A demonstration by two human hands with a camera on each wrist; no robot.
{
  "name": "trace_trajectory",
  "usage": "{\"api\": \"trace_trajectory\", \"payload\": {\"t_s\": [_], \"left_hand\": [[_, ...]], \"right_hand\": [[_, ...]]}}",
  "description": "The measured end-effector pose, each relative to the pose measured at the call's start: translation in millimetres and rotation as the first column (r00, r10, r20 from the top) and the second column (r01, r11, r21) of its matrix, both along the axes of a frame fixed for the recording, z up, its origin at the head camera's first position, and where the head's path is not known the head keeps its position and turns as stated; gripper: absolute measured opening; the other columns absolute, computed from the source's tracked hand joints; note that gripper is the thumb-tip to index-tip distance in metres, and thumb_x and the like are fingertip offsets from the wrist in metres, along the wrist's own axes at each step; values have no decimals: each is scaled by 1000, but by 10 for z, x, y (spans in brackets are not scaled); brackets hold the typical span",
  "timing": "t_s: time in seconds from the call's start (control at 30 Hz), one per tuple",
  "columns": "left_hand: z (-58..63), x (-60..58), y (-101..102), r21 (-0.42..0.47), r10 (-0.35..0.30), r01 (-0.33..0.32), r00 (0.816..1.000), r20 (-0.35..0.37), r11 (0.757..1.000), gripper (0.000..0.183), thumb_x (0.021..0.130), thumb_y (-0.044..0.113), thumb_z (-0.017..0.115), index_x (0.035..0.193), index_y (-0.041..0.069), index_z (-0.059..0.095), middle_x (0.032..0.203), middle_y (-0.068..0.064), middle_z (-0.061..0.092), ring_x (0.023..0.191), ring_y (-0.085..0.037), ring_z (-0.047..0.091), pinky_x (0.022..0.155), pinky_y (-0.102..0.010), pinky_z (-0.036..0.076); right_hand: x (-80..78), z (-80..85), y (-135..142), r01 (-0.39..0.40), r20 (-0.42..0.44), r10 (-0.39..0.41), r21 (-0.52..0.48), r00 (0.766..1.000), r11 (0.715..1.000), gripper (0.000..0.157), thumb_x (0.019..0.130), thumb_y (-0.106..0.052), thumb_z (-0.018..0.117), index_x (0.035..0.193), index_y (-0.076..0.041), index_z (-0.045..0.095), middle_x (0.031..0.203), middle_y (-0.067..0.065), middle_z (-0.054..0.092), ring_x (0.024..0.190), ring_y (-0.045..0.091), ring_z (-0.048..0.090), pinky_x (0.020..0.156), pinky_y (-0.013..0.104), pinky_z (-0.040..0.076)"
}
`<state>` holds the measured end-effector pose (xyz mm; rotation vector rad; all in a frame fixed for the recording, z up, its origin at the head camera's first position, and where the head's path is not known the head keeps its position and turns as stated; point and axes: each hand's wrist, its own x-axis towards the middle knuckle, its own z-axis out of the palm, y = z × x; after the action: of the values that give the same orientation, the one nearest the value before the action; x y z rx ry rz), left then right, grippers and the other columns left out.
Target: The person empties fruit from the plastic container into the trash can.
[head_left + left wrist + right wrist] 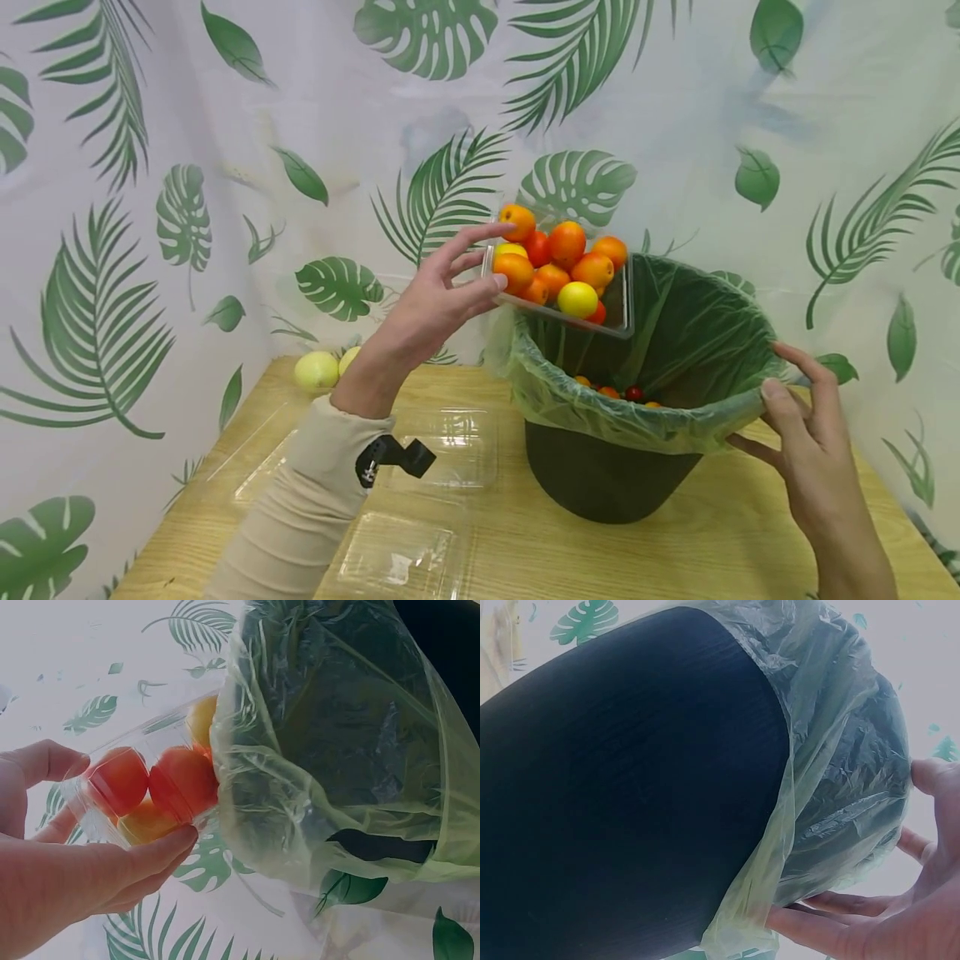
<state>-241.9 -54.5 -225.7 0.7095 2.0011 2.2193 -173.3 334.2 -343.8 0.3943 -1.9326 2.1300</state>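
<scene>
Many orange, red and yellow round fruits [567, 242]: in a clear plastic tray [618, 310], tilted over the bin's ten o'clock rim.
Left hand [431, 304]: at the tray's nine o'clock end, fingers clamped on it.
Right hand [813, 442]: at the bin's four o'clock, fingers spread, gripping the rim.
Black round bin [611, 475]: lined with a translucent green plastic bag [675, 429]; small fruits [609, 392] inside.
Pale wooden table [660, 558]: clear plastic containers [450, 450] at the bin's eight-to-nine o'clock.
</scene>
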Motion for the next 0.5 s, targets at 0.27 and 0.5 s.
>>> {"api": "trace_trajectory", "payload": {"t_s": [0.27,0.5], "left_hand": [[-66,-15,52,-129,41,-53,995,-93,990,52,96,4,66,146,14,55,160,10,34,149,-28,30,108,-48,47],[-68,-25,95,-145,15,-41,984,-175,989,52,97,1,66,147,11,54,154,8,46,145,-22,33,115,-49,37]], "right_hand": [[18,7,10,-3,9,3,-1,1000,1000,54,110,-11,43,161,-20,29,127,6,52,112,8,63,68,32,62],[24,29,-2,5,10,-5,-8,1000,1000,53,110,-10,44,160,-20,30,110,4,60,109,9,65,68,31,62]]}}
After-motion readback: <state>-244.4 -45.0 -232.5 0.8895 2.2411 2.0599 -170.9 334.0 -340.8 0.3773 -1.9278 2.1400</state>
